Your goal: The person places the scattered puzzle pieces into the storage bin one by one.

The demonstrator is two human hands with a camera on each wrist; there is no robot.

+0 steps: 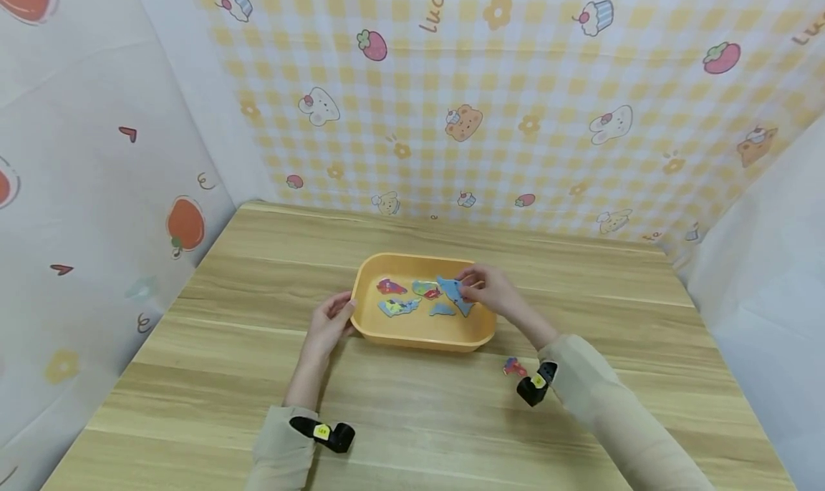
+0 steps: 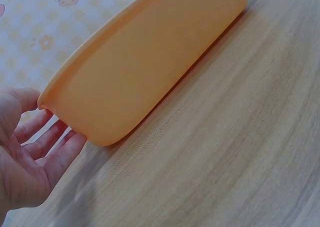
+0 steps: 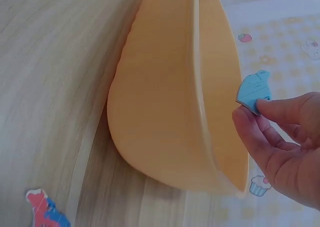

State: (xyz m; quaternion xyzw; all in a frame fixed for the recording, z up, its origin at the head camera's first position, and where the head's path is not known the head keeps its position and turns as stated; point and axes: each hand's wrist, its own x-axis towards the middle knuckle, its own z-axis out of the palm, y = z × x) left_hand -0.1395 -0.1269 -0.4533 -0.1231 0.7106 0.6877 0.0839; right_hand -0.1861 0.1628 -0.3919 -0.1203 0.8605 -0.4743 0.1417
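A yellow-orange plastic tray (image 1: 419, 339) sits on the table. My left hand (image 1: 330, 324) grips its left end, thumb at the rim and fingers against the outer wall, as the left wrist view shows. Over the tray's right side, my right hand (image 1: 493, 289) pinches a flat light-blue puzzle piece (image 3: 254, 91) between thumb and fingertips. Inside the tray lie a red-purple piece (image 1: 391, 286), a blue-yellow piece (image 1: 398, 306), a green-red piece (image 1: 427, 289) and a small blue piece (image 1: 442, 310).
A red-and-blue piece (image 1: 513, 366) lies on the wooden table (image 1: 412, 412), outside the tray and near my right sleeve. A yellow checked cloth (image 1: 412, 119) hangs behind the table, with pale cloth at the left and right sides. Each wrist carries a black camera.
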